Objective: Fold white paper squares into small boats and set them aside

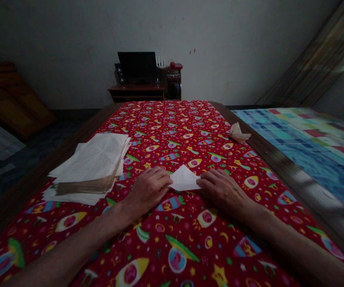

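Note:
A small sheet of white paper point(184, 179), folded to a triangular point at its far side, lies on the red patterned cloth point(172, 235). My left hand point(151, 184) grips its left corner, the fingers closed and the thumb side towards the paper. At the opposite corner, my right hand point(220, 186) pinches the paper in the same way. Both hands rest low on the cloth, and their fingertips partly hide the paper's ends. To the left of my left hand sits a stack of loose paper sheets point(91, 159), the top one creased.
A folded paper piece point(239, 133) stands near the table's right edge. Beyond the far end are a black monitor point(137, 67) on a small desk point(136, 88) and a red telephone point(176, 65). A bed with a checked cover point(303, 147) adjoins on the right; a wooden cabinet point(13, 99) is left.

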Motion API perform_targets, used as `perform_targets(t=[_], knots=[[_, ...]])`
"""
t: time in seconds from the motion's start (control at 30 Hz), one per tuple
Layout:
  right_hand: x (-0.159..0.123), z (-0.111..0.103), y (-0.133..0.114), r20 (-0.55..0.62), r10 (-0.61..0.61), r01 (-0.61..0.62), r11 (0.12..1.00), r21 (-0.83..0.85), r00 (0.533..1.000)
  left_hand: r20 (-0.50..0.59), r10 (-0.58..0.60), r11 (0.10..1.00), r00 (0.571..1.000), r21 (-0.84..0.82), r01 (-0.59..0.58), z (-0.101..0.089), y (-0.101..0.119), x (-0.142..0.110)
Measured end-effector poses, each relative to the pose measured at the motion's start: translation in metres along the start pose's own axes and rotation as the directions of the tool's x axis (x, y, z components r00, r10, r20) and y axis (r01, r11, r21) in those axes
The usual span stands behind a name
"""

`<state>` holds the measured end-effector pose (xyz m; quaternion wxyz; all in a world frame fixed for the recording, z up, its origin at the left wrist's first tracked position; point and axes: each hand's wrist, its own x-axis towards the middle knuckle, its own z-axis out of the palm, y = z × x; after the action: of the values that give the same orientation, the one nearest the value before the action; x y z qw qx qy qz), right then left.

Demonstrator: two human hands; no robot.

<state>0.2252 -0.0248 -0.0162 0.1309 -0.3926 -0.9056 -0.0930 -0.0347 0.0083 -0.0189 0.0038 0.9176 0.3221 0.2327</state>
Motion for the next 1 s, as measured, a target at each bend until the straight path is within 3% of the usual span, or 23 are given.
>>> perform_targets(t=[0.13,0.23,0.33,0.5,0.73,1.0], knots=[[-0.003,0.003,0.001,-0.049,0.082,-0.069,0.974,0.215,0.995,-0.015,-0.024,0.996,1.0,-0.085,0.023,0.0,0.0,-0.003],[-0.002,0.003,0.002,-0.041,0.21,-0.173,0.888,0.425,0.977,-0.031,-0.086,0.972,0.996,-0.22,0.077,0.001,-0.003,-0.004],[0.002,0.003,0.002,0.015,0.337,-0.298,0.809,0.507,0.941,-0.056,-0.196,0.921,0.979,-0.353,0.164,0.004,-0.007,-0.002],[0.006,0.008,0.002,0.009,0.443,-0.409,0.82,0.401,0.897,-0.036,-0.318,0.897,0.948,-0.335,0.288,0.007,-0.013,0.006],[0.006,0.011,0.001,-0.043,0.432,-0.398,0.862,0.315,0.901,0.001,-0.348,0.923,0.938,-0.175,0.342,0.007,-0.012,0.011],[0.001,0.005,0.0,-0.086,0.385,-0.352,0.899,0.26,0.919,0.038,-0.4,0.898,0.916,-0.185,0.4,0.002,-0.009,0.013]])
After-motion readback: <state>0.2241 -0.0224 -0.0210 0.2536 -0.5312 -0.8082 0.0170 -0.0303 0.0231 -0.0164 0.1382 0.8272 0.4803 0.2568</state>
